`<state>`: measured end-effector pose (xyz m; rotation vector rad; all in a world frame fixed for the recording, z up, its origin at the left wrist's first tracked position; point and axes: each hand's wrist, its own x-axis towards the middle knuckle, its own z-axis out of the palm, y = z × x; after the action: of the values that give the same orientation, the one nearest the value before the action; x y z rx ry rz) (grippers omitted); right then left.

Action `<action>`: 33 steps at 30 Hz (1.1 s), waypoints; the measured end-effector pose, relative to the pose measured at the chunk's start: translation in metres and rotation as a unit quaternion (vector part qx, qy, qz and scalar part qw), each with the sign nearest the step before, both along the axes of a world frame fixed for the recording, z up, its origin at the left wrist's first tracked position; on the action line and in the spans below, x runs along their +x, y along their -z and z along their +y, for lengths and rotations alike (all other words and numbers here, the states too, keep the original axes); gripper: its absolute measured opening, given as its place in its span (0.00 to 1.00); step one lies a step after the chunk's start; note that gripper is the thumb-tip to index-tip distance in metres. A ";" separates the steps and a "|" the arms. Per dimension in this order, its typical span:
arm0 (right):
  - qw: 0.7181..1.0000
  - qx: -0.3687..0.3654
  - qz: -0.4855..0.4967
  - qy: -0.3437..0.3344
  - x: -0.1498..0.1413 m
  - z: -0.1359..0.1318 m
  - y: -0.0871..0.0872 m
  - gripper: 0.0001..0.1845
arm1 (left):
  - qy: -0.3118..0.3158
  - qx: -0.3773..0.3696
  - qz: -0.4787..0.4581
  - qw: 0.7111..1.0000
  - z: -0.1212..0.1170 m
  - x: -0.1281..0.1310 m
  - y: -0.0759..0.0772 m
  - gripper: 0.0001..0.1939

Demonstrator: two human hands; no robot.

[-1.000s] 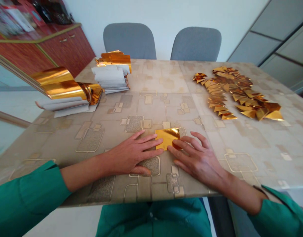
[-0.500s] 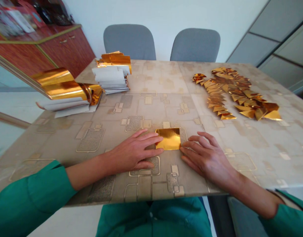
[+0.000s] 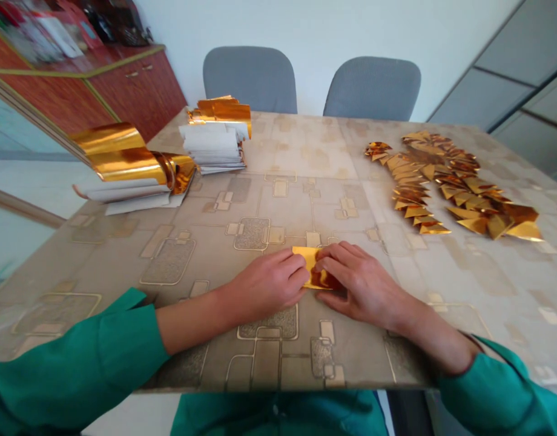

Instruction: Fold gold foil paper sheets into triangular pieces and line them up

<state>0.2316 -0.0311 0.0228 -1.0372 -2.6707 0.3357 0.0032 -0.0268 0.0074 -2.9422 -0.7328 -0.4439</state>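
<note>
A small gold foil sheet (image 3: 311, 266) lies on the patterned tabletop between my hands, narrower than a square and creased, with its middle partly hidden under my fingers. My left hand (image 3: 269, 284) presses against its left end. My right hand (image 3: 360, 284) lies over its right part, fingertips on the foil. Far to the right sit several folded gold foil triangles (image 3: 442, 181) in rows. At the far left are a curled stack of gold foil sheets (image 3: 128, 160) and a white-backed stack with gold edges (image 3: 215, 136).
The table's patterned cover (image 3: 169, 260) runs under everything, and its near edge passes just below my forearms. Two grey chairs (image 3: 250, 79) (image 3: 372, 88) stand beyond the far edge. A reddish wooden cabinet (image 3: 137, 85) stands at the upper left.
The flat gold square has been folded over into a narrower shape. My hands have closed in on it from both sides, and the view has shifted slightly.
</note>
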 end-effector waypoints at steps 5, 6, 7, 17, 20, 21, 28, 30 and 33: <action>0.999 -0.010 0.030 -0.005 0.005 0.004 -0.001 0.05 | -0.024 -0.009 -0.033 0.999 0.001 -0.003 0.001 0.11; 0.999 -0.015 0.044 -0.004 0.006 0.005 -0.001 0.05 | -0.029 -0.030 -0.040 0.998 0.001 -0.003 0.000 0.10; 0.998 -0.022 0.057 -0.004 0.007 0.006 -0.001 0.06 | -0.029 -0.050 -0.043 0.997 0.002 -0.003 -0.002 0.11; 1.000 -0.011 0.024 0.000 0.007 0.003 -0.002 0.13 | 0.009 0.033 -0.012 0.999 0.005 -0.002 0.003 0.11; 0.999 -0.010 0.036 0.012 0.007 0.005 -0.001 0.07 | -0.022 0.030 -0.034 0.999 0.005 -0.001 0.002 0.13; 0.999 -0.015 0.049 0.014 0.007 0.006 0.000 0.05 | -0.036 0.021 -0.046 0.998 0.005 -0.001 0.001 0.14; 0.992 -0.066 0.107 -0.007 0.012 0.011 -0.003 0.09 | -0.085 -0.106 -0.107 0.985 0.002 -0.002 0.001 0.10; 0.990 -0.078 0.119 0.001 0.012 0.013 -0.003 0.10 | -0.105 -0.133 -0.137 0.976 0.004 -0.002 0.004 0.06; 0.988 -0.077 0.131 0.029 0.011 0.015 0.001 0.11 | -0.131 -0.180 -0.172 0.960 0.007 -0.001 0.008 0.06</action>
<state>0.2424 -0.0161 0.0222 -1.0334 -2.4063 0.6294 0.0022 -0.0194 -0.0008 -3.0511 -1.3590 -0.8955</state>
